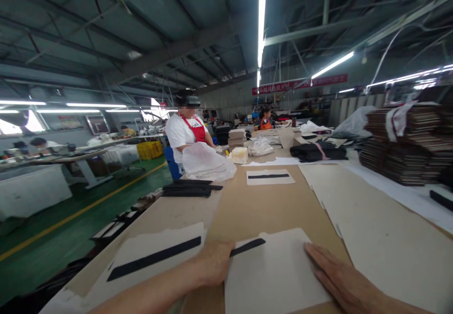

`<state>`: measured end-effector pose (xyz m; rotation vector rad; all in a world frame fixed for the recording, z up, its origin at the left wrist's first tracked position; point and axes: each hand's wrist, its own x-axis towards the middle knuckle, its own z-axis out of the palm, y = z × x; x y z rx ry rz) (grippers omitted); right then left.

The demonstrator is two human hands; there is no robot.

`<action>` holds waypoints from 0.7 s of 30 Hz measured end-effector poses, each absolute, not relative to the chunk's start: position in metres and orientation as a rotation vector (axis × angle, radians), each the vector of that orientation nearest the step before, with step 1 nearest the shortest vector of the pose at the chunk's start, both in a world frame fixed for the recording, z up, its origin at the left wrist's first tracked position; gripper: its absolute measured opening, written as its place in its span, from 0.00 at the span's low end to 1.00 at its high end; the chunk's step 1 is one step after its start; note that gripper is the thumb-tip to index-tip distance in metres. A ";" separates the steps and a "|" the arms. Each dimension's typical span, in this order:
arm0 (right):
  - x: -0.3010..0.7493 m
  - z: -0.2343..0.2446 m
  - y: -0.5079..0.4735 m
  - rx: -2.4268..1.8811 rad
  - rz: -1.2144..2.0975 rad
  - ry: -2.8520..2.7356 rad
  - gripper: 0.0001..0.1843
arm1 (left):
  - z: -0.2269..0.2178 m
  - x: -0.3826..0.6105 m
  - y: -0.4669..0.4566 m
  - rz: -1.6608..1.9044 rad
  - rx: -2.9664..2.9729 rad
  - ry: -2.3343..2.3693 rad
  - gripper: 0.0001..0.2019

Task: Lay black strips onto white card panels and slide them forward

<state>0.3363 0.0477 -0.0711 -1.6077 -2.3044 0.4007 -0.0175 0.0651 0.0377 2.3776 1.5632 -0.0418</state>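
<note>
My left hand (216,261) is closed, with one end of a black strip (253,244) coming out from under its fingers. The strip lies across the upper left of a pale sheet (272,276) on the table. Along that sheet's right edge rests my right hand (341,276), fingers stretched out and touching the edge. Left of my left hand, another pale sheet (187,234) carries a long black strip (155,257) set at a slant. My left palm and fingertips are hidden.
Farther up the brown table (272,210) lies a pale sheet with a black strip (269,176). A pile of black strips (191,189) sits at the left edge. A co-worker in a red apron (193,132) stands beyond. Large pale sheets (389,229) and stacked bundles (406,144) occupy the right.
</note>
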 end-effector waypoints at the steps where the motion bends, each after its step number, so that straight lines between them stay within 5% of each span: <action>1: 0.337 -0.072 0.038 -1.582 0.375 -2.245 0.33 | 0.042 -0.021 0.055 0.007 2.335 1.560 0.15; 11: 0.297 -0.004 -0.023 -1.317 0.422 -1.738 0.18 | 0.057 0.019 -0.025 0.357 1.347 1.304 0.23; 21: 0.259 0.008 -0.032 -1.209 0.372 -1.712 0.19 | 0.021 0.048 -0.047 0.397 1.190 1.066 0.29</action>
